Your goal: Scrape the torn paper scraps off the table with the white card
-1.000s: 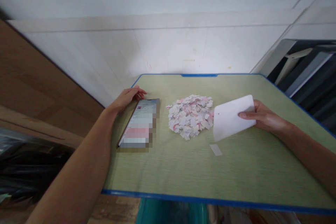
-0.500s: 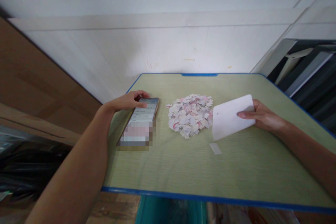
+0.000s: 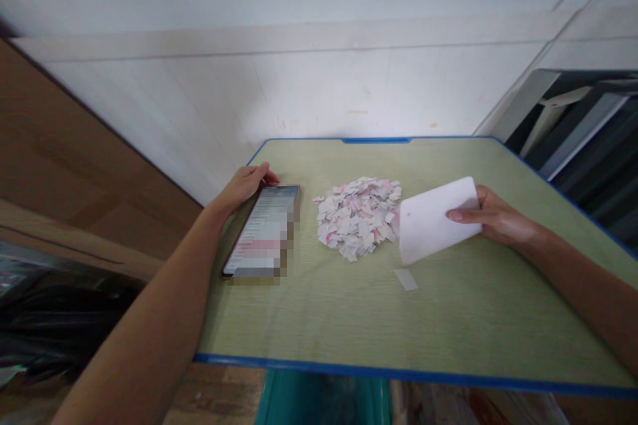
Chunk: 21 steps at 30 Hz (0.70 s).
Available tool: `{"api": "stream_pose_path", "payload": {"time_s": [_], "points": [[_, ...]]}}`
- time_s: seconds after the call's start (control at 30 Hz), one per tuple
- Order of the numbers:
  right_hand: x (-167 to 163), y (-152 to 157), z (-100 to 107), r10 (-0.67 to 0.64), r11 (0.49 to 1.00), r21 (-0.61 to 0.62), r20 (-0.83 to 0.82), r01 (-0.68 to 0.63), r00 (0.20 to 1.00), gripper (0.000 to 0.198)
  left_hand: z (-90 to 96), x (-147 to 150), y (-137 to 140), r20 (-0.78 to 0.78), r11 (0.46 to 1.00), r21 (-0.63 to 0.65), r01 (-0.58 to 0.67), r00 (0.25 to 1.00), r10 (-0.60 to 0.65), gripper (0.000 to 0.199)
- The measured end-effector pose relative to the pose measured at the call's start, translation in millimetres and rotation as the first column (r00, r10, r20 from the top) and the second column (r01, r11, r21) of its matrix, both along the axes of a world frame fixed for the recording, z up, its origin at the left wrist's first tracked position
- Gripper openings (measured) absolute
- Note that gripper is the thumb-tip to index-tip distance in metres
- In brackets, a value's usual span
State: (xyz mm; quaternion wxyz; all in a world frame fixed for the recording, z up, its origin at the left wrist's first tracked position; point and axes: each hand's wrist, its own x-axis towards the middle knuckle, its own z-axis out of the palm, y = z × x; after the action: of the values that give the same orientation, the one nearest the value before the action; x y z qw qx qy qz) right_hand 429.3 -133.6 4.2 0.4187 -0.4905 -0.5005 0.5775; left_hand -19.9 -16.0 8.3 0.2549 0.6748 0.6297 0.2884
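My right hand (image 3: 503, 216) grips a white card (image 3: 438, 219) with rounded corners and a small hole near its left edge. The thumb lies on top, the other fingers behind. The card's left edge is beside a heap of small torn paper pieces (image 3: 359, 219), mostly white with some pink. One larger pale scrap (image 3: 406, 279) lies apart, below the card. On the left a smartphone (image 3: 266, 226) rests face up, its lit screen partly pixelated. My left hand (image 3: 252, 180) is at the phone's top left corner, holding nothing, with thumb and fingers loosely apart.
The pale green table (image 3: 319, 319) has a blue rim and stands against a white wall (image 3: 319, 93). A brown cardboard panel (image 3: 90, 133) borders it on the left. Dark grey panels (image 3: 593, 126) lean at the right. A teal bin (image 3: 323, 398) shows below the front edge.
My left thumb has lifted off the phone screen and the hand has drawn back to the phone's upper left. The screen shows different content. My right hand keeps its grip on the card.
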Motion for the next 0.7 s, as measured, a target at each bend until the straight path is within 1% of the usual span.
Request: {"api": "stream_pose_path", "payload": {"time_s": [0.1, 0.17, 0.2, 0.27, 0.3, 0.33, 0.37, 0.4, 0.47, 0.5, 0.53, 0.57, 0.6, 0.63, 0.67, 0.7], "points": [[-1, 0, 1, 0.013, 1.000, 0.007, -0.012, -0.012, 1.000, 0.026, -3.3, 1, 2, 0.033, 0.998, 0.028, -0.061, 0.998, 0.060, 0.046], [-2, -1, 2, 0.020, 1.000, 0.010, -0.013, -0.020, 1.000, 0.025, 1.0, 0, -1, -0.007, 0.999, 0.033, -0.020, 1.000, 0.020, 0.042], [-2, -2, 2, 0.021, 1.000, 0.008, -0.012, -0.021, 1.000, 0.025, 5.1, -1, -4, -0.048, 0.999, 0.017, 0.029, 0.998, -0.028, 0.041], [-3, -3, 4, 0.016, 1.000, 0.004, -0.007, -0.016, 1.000, 0.026, 15.8, -4, -10, -0.102, 0.980, -0.064, 0.186, 0.976, -0.192, 0.045], [-3, -3, 4, 0.011, 1.000, 0.002, -0.005, -0.011, 1.000, 0.026, 21.5, -6, -13, -0.120, 0.952, -0.125, 0.281, 0.948, -0.296, 0.049], [-3, -3, 5, 0.005, 1.000, -0.001, -0.004, -0.005, 1.000, 0.026, 26.5, -7, -16, -0.144, 0.922, -0.167, 0.350, 0.916, -0.374, 0.056], [-3, -4, 6, 0.000, 1.000, -0.004, -0.001, 0.000, 1.000, 0.027, 30.5, -8, -19, -0.170, 0.899, -0.194, 0.392, 0.889, -0.424, 0.063], [-4, -4, 6, -0.006, 1.000, -0.005, 0.001, 0.006, 1.000, 0.027, 32.9, -8, -20, -0.197, 0.891, -0.201, 0.407, 0.874, -0.444, 0.067], [-4, -4, 7, -0.009, 1.000, -0.008, 0.002, 0.009, 1.000, 0.027, 31.9, -7, -19, -0.216, 0.896, -0.185, 0.403, 0.873, -0.437, 0.065], [-4, -4, 7, -0.009, 1.000, -0.008, 0.002, 0.009, 1.000, 0.027, 28.5, -6, -17, -0.191, 0.902, -0.178, 0.394, 0.885, -0.425, 0.059], [-4, -4, 7, -0.009, 1.000, -0.007, 0.001, 0.009, 1.000, 0.027, 23.6, -5, -14, -0.160, 0.928, -0.141, 0.345, 0.917, -0.366, 0.049], [-4, -4, 6, -0.008, 1.000, -0.007, 0.001, 0.008, 1.000, 0.027, 17.7, -3, -10, -0.143, 0.962, -0.096, 0.255, 0.953, -0.267, 0.041], [-4, -4, 6, -0.009, 1.000, -0.006, 0.000, 0.009, 1.000, 0.027, 11.5, -2, -6, -0.125, 0.990, -0.034, 0.134, 0.983, -0.137, 0.040], [-4, -4, 6, -0.011, 1.000, -0.007, 0.001, 0.011, 1.000, 0.027, 5.6, -1, -2, -0.099, 0.999, 0.017, 0.045, 0.994, -0.043, 0.042], [-4, -3, 5, -0.013, 1.000, -0.006, 0.001, 0.013, 1.000, 0.028, 0.5, 0, 1, -0.067, 0.999, 0.054, -0.001, 0.998, 0.005, 0.044], [-3, -3, 5, -0.012, 1.000, -0.005, 0.003, 0.012, 1.000, 0.028, -3.4, 0, 4, -0.034, 0.997, 0.072, -0.016, 0.999, 0.018, 0.045]]}}
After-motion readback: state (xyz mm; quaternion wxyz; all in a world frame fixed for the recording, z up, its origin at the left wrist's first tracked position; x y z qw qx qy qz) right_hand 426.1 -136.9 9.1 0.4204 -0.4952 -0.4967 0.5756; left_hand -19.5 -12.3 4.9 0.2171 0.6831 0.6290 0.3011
